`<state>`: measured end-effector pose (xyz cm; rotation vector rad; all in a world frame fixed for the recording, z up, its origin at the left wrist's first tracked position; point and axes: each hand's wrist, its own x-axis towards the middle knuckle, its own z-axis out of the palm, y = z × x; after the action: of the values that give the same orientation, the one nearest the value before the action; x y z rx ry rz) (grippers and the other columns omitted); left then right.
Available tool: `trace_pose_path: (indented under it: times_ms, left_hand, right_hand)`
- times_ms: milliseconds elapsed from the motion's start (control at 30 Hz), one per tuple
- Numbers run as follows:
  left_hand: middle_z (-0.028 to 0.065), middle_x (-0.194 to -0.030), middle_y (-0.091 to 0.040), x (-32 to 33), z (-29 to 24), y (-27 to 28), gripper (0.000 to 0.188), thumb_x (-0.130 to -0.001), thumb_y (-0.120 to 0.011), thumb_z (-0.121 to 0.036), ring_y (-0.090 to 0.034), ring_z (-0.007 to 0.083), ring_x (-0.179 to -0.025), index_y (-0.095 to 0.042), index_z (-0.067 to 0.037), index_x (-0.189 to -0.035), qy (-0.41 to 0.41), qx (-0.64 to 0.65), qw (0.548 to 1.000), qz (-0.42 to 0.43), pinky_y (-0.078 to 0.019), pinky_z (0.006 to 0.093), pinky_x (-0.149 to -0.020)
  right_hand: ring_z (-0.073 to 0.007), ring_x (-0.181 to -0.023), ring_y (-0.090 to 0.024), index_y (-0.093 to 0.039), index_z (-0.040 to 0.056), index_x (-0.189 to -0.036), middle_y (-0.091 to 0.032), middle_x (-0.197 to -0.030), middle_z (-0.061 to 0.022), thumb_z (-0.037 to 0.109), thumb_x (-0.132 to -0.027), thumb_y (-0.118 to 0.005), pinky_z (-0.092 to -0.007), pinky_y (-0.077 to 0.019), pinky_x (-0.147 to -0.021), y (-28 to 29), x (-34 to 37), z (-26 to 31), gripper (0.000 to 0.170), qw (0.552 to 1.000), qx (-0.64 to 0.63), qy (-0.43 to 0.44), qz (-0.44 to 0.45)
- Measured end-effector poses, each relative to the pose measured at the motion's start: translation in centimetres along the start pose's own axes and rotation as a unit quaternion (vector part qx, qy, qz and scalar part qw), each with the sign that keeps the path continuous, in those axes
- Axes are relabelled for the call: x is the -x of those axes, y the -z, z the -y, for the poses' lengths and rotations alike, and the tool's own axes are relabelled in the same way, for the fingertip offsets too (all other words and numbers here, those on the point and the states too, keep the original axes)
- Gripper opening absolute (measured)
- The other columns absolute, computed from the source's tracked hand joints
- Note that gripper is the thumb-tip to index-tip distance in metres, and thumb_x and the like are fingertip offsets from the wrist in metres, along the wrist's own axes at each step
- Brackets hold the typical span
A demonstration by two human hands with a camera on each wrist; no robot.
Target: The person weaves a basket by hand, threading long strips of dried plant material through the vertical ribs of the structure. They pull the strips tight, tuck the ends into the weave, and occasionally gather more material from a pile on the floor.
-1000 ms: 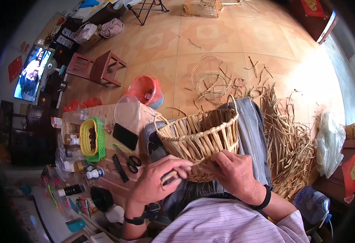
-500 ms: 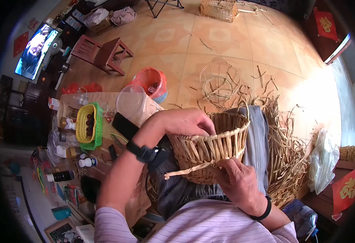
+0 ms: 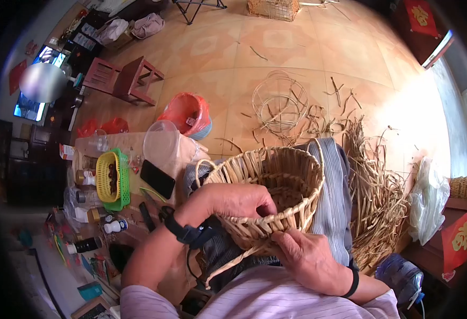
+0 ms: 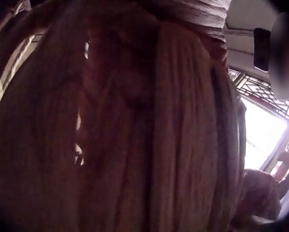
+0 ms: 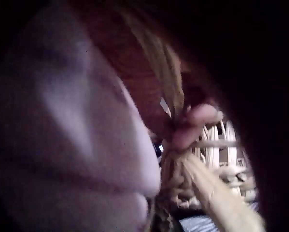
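Note:
A woven straw basket [image 3: 302, 165] with two loop handles sits on the person's lap, its mouth tipped toward the body. The left hand [image 3: 241, 199] reaches over the near rim, its fingertips hidden inside. Vertical straw slats [image 4: 188, 125] fill most of the dark left wrist view. At the basket's front wall, the right hand [image 3: 310, 258] pinches a twisted straw strand [image 3: 233, 263] low on the weave. The strand's loose end hangs down to the left. In the right wrist view, fingertips [image 5: 200, 118] press close together where the strand [image 5: 217, 198] meets the basket.
Left of the lap, a low table holds a phone [image 3: 158, 179], a yellow basket [image 3: 102, 178] in a green one, and several bottles. A red-lined bucket [image 3: 183, 109] stands beyond. Loose straw [image 3: 374, 196] is heaped at right, near a plastic bag [image 3: 429, 202].
The left hand has left the strand at the front and gone over the rim into the basket. The basket's mouth has tipped toward the body. The right hand stays at the front wall.

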<state>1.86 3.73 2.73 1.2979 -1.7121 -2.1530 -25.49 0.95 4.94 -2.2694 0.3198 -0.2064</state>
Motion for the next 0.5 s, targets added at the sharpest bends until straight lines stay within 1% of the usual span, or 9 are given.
trace_pose_path:
  times_ms: [33,133,167,200,233,267,367,467,500]
  left_hand:
    - [0.0165,-0.098,-0.079,0.5,-0.9,0.0,0.036,-0.086,-0.071,0.000,-0.073,0.0143,-0.094,-0.076,0.000,-0.122,0.022,-0.038,0.999,-0.019,-0.0568,0.0366,-0.087]
    - [0.0191,-0.095,-0.079,1.3,-1.0,-0.3,0.030,-0.083,-0.072,-0.004,-0.078,0.0293,-0.090,-0.079,0.000,-0.112,0.022,-0.148,0.982,-0.117,-0.0584,0.0411,-0.083]
    - [0.0190,-0.095,-0.079,1.6,-1.6,-0.4,0.020,-0.085,-0.071,-0.010,-0.077,0.0393,-0.089,-0.080,-0.001,-0.100,0.103,-0.218,0.957,-0.163,-0.0596,0.0450,-0.081]
    - [0.0201,-0.093,-0.079,1.8,-0.7,-0.5,0.017,-0.086,-0.070,-0.011,-0.077,0.0393,-0.088,-0.079,-0.001,-0.096,0.158,-0.310,0.905,-0.244,-0.0598,0.0453,-0.080]
    - [0.0213,-0.092,-0.078,2.3,0.9,-0.7,0.016,-0.087,-0.069,-0.012,-0.077,0.0393,-0.087,-0.078,0.000,-0.091,0.210,-0.396,0.834,-0.321,-0.0600,0.0457,-0.079]
    - [0.0225,-0.091,-0.078,2.7,2.1,-0.9,0.017,-0.088,-0.067,-0.012,-0.077,0.0393,-0.086,-0.077,0.001,-0.087,0.258,-0.473,0.746,-0.392,-0.0603,0.0461,-0.078]
    - [0.0297,-0.092,-0.075,3.8,0.8,2.5,0.025,-0.094,-0.062,-0.015,-0.077,0.0396,-0.083,-0.074,0.004,-0.082,0.376,-0.427,0.675,-0.469,-0.0601,0.0489,-0.075]
    - [0.0287,-0.089,-0.075,5.1,-0.6,4.1,0.031,-0.099,-0.058,-0.020,-0.078,0.0402,-0.088,-0.069,0.006,-0.086,0.234,-0.286,0.661,-0.654,-0.0608,0.0522,-0.078]
    - [0.0223,-0.096,-0.078,6.5,-0.6,5.0,0.026,-0.102,-0.053,-0.021,-0.077,0.0434,-0.101,-0.066,0.000,-0.096,0.165,0.049,0.803,-0.570,-0.0586,0.0572,-0.090]
  right_hand:
    - [-0.0298,-0.065,-0.068,-0.066,0.0056,-0.119,-0.063,-0.086,-0.0091,0.008,-0.088,-0.079,-0.0425,-0.0549,-0.054,0.3,0.2,0.2,0.033,1.000,-0.004,-0.002,0.012]
    - [-0.0308,-0.073,-0.070,-0.062,0.0046,-0.124,-0.060,-0.090,-0.0104,0.009,-0.088,-0.071,-0.0436,-0.0570,-0.059,2.4,0.6,0.7,0.038,0.999,-0.018,0.010,0.046]
    - [-0.0306,-0.073,-0.070,-0.063,0.0048,-0.125,-0.062,-0.089,-0.0100,0.007,-0.087,-0.073,-0.0435,-0.0573,-0.060,2.9,0.6,0.8,0.039,0.999,-0.024,0.018,0.040]
    - [-0.0304,-0.073,-0.070,-0.065,0.0050,-0.125,-0.063,-0.088,-0.0096,0.004,-0.086,-0.075,-0.0434,-0.0577,-0.061,3.4,0.6,0.8,0.040,0.999,-0.029,0.028,0.033]
    - [-0.0301,-0.074,-0.070,-0.067,0.0052,-0.125,-0.065,-0.087,-0.0093,0.002,-0.085,-0.077,-0.0433,-0.0580,-0.063,3.6,0.6,0.8,0.041,0.998,-0.033,0.038,0.027]
    - [-0.0309,-0.075,-0.070,-0.066,0.0047,-0.125,-0.064,-0.089,-0.0100,0.003,-0.086,-0.076,-0.0438,-0.0581,-0.064,3.5,0.6,0.8,0.041,0.998,-0.039,0.037,0.015]
    - [-0.0330,-0.079,-0.069,-0.066,0.0032,-0.125,-0.064,-0.092,-0.0124,0.003,-0.087,-0.074,-0.0449,-0.0582,-0.066,2.5,0.6,0.4,0.039,0.996,-0.076,0.028,-0.019]
    - [-0.0343,-0.077,-0.068,-0.066,0.0018,-0.126,-0.065,-0.092,-0.0147,0.001,-0.089,-0.075,-0.0453,-0.0573,-0.066,1.6,0.2,-0.2,0.038,0.988,-0.149,-0.005,-0.034]
    - [-0.0347,-0.076,-0.068,-0.066,0.0014,-0.127,-0.065,-0.092,-0.0154,0.001,-0.090,-0.076,-0.0455,-0.0569,-0.066,1.6,0.0,-0.6,0.038,0.984,-0.175,-0.018,-0.022]
